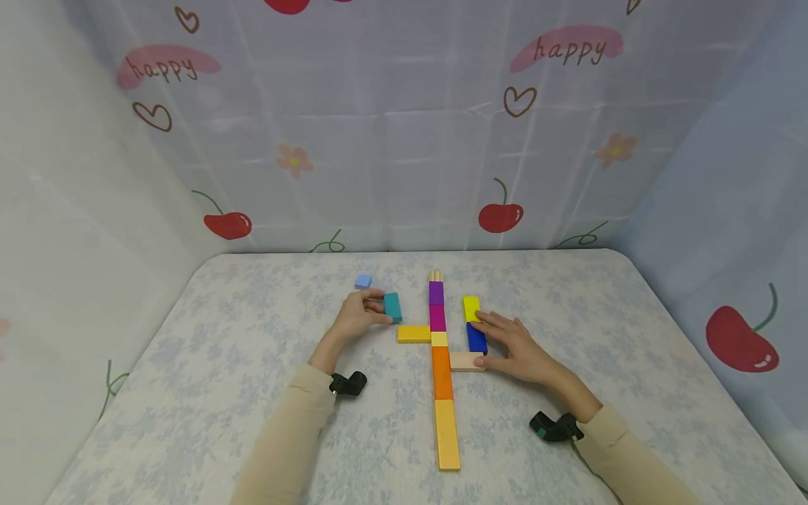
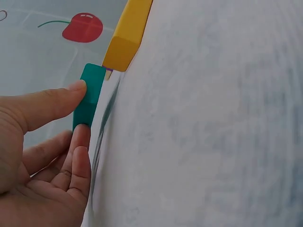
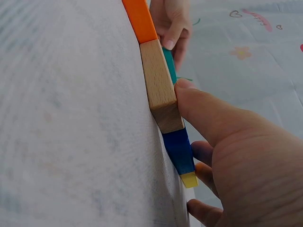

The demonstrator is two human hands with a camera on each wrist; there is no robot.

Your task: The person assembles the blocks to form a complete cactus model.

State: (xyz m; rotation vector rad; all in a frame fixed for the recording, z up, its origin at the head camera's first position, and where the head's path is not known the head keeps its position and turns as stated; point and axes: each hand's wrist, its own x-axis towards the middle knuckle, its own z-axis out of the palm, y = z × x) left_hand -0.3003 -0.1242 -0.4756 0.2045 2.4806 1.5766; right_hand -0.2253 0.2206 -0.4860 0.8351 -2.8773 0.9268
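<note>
My left hand (image 1: 356, 313) pinches a teal block (image 1: 393, 307) between thumb and fingertips, left of the central column. In the left wrist view the thumb lies on one face of the teal block (image 2: 89, 94), fingers at its lower end. My right hand (image 1: 520, 348) is spread at the right side. Its thumb touches the plain wooden block (image 1: 466, 362), and its fingers reach along a blue block (image 1: 476, 338) and a yellow block (image 1: 470, 308). In the right wrist view the thumb rests at the wooden block's (image 3: 158, 75) edge, with the fingers loosely bent beside the blue block (image 3: 179, 150).
A column of blocks runs up the table: a long light-orange block (image 1: 447, 435), an orange block (image 1: 442, 373), a pale yellow block (image 1: 438, 339), magenta, purple, and thin wooden pieces (image 1: 436, 276). A golden block (image 1: 414, 334) juts left. A small light-blue block (image 1: 362, 281) lies beyond my left hand.
</note>
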